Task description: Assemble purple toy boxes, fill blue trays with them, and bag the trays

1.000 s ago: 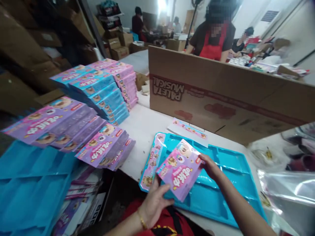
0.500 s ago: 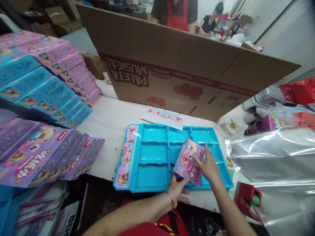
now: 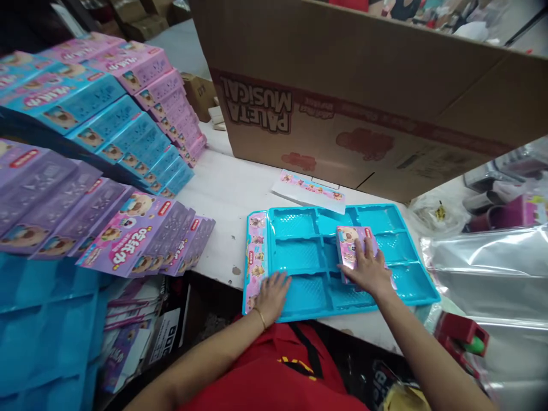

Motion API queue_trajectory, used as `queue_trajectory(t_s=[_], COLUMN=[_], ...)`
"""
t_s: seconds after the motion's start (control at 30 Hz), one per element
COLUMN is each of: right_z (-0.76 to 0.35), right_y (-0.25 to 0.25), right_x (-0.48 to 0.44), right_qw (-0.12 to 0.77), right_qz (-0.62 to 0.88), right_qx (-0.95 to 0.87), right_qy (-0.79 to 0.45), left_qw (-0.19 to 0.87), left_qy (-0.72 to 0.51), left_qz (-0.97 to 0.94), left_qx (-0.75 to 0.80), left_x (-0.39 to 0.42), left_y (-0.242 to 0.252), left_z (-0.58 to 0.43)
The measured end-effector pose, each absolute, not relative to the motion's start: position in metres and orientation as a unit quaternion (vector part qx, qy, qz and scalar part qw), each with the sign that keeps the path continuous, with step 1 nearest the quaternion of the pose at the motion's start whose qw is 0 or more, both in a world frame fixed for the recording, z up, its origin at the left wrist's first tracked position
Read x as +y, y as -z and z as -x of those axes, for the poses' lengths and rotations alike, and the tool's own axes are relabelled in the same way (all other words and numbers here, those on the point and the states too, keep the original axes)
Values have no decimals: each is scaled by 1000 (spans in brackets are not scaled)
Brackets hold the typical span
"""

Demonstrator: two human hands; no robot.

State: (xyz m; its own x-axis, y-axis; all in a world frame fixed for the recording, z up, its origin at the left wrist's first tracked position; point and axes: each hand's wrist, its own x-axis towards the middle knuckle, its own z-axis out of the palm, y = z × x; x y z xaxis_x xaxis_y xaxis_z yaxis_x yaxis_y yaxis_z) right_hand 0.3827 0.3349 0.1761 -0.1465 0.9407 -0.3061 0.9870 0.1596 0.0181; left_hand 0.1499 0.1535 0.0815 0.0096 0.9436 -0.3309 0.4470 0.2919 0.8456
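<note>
**packline_pete:** So going left to right: fanned stacks of purple boxes (image 3: 128, 240) and blue boxes (image 3: 107, 120) on the left, all with the same cartoon animal print. Then the left hand (image 3: 272, 294) lies flat, fingers spread and loose, on the near-left corner of the turquoise tray (image 3: 299, 257), gripping nothing. Right hand (image 3: 368, 268) is palm-down on a small pink box (image 3: 353, 242), pressing it into a middle compartment of the tray, right of centre. Fingers are stretched out over it, not curled round.

**binlurker:** What does the pink box look like?

**packline_pete:** Pink-lilac with cartoon faces on top, same style as the stacks. The hand covers its near half, so I can't read any print. The tray is a grid of shallow ribbed compartments with a pink printed strip down its left edge.

**binlurker:** Anything else on the table?

**packline_pete:** A printed card strip (image 3: 309, 191) just behind the tray, then a big cardboard carton (image 3: 363, 103) reading "PALETA MUSICAL" upside down. It blocks nearly everything behind it. Far right there are clear plastic bags (image 3: 483, 274), too glary to see into, and a red tape dispenser (image 3: 460, 337) partly behind the forearm.
</note>
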Motion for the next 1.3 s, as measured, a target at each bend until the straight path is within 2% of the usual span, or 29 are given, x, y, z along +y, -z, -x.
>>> queue_trajectory(t_s=[0.1, 0.17, 0.23, 0.33, 0.43, 0.63, 0.83, 1.0, 1.1, 1.2, 1.3], right_z=[-372, -357, -338, -317, -316, -321, -290, -266, -261, -290, -350], right_y=[-194, -207, -212, -198, -169, -134, -103, -79, -88, -117, -144], right_x=[334, 319, 291, 247, 233, 271, 271, 253, 247, 263, 300], right_qw=[137, 119, 108, 150, 193, 210, 129, 31, -11, -47, 13], right_qz=[-618, -546, -418, -250, -226, -140, -104, -147, -182, -392, -665], right_qx=[769, 826, 898, 949, 948, 963, 969, 967, 966, 914, 745], right_qy=[84, 75, 83, 123, 115, 99, 182, 204, 182, 95, 54], left_qw=[315, 267, 262, 269, 276, 276, 275, 277, 277, 258, 201], left_qy=[-148, -97, -87, -85, -78, -67, -59, -49, -39, -25, -43], left_qz=[-563, -584, -619, -650, -658, -660, -645, -642, -645, -639, -608], left_qx=[750, 761, 735, 706, 697, 695, 710, 713, 711, 724, 767], left_x=[146, 153, 164, 178, 184, 185, 186, 186, 187, 190, 196], left_y=[-66, -59, -56, -54, -52, -49, -48, -49, -53, -57, -59], left_z=[-126, -113, -98, -72, -57, -58, -56, -51, -48, -53, -68])
